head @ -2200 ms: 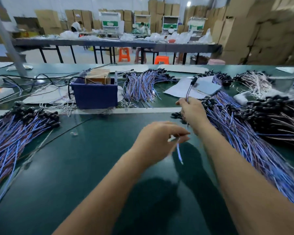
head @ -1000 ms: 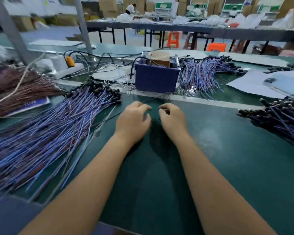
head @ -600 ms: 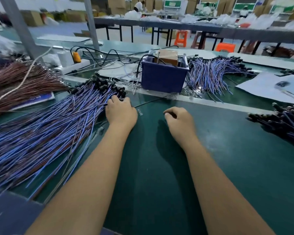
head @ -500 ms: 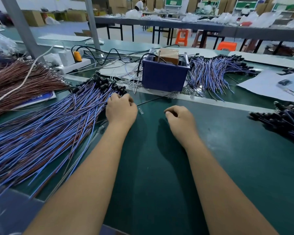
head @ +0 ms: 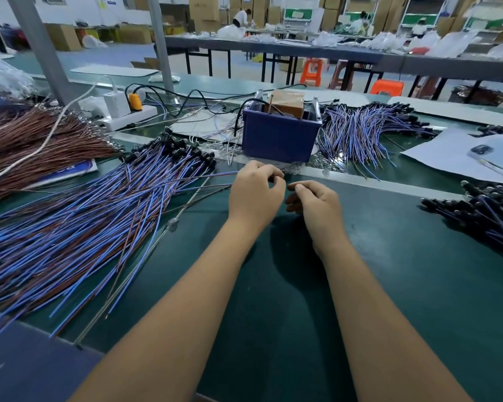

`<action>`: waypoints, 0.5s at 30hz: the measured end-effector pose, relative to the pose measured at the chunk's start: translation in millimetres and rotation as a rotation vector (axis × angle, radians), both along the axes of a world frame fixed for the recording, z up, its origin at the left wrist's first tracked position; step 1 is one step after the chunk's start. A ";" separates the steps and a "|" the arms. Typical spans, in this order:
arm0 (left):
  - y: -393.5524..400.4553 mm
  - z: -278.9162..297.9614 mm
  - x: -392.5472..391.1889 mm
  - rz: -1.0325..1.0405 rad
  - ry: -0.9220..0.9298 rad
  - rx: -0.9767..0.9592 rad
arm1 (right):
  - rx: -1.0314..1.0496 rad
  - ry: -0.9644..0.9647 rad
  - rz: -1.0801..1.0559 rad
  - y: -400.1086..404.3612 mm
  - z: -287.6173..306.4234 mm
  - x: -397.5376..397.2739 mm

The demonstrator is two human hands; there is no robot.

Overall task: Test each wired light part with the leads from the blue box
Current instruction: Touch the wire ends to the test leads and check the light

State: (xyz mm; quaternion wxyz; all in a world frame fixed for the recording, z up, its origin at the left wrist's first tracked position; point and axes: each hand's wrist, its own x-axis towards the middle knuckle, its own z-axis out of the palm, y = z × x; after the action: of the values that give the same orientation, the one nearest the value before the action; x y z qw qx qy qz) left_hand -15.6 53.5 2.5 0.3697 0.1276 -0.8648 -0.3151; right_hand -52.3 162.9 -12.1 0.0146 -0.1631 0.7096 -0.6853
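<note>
The blue box [head: 279, 140] stands at the middle of the green table [head: 389, 256], with a brown block inside and thin leads trailing from it. My left hand [head: 254, 195] is just in front of the box. It grips one wired light part [head: 206, 177], whose blue and brown wires run left toward the big pile of wired parts [head: 99, 213]. My right hand [head: 314, 203] sits beside the left hand. Its fingers are curled and the thumb meets the forefinger, with nothing visible between them.
A second pile with black heads [head: 482, 210] lies at the right edge, and another pile [head: 366, 132] sits behind the box. Brown wires [head: 41, 140], a power strip [head: 122, 114], white paper [head: 447, 155] and a metal post [head: 41, 47] stand further off. Long thin wires [head: 145, 271] lie diagonally.
My left hand left the edge of the left pile and came back to the centre holding one wired part. My right hand shifted slightly toward it.
</note>
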 end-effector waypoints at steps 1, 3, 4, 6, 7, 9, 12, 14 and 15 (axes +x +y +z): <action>5.3 0.2 1.8 -0.032 0.028 0.006 | -0.023 -0.013 -0.005 0.3 1.4 0.6; 17.8 3.8 7.2 -0.127 0.131 -0.014 | -0.124 -0.082 -0.002 2.9 4.8 0.0; 24.5 6.0 9.6 -0.176 0.178 -0.028 | -0.195 -0.145 0.026 5.3 7.7 -0.7; 37.9 9.1 13.2 -0.244 0.246 -0.021 | -0.362 -0.317 0.129 11.1 13.8 -3.2; 44.3 9.7 14.3 -0.270 0.267 -0.003 | -0.443 -0.410 0.165 13.9 16.3 -4.8; 55.4 8.0 16.1 -0.323 0.265 0.030 | -0.539 -0.503 0.179 16.4 17.4 -7.3; 54.6 2.6 16.5 -0.331 0.166 0.105 | -0.437 -0.399 0.084 15.4 14.7 -8.0; 40.9 0.2 14.8 -0.263 0.060 0.205 | -0.376 -0.314 0.026 16.2 14.9 -7.6; 32.3 -0.9 13.9 -0.213 -0.004 0.241 | -0.359 -0.283 0.017 16.8 14.8 -7.3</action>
State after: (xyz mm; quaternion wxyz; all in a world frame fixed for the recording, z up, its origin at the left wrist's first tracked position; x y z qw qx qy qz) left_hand -1.7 85.8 1.6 0.3144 0.0794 -0.8302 -0.4535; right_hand -59.6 179.7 2.7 0.0907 -0.0713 0.5658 -0.8164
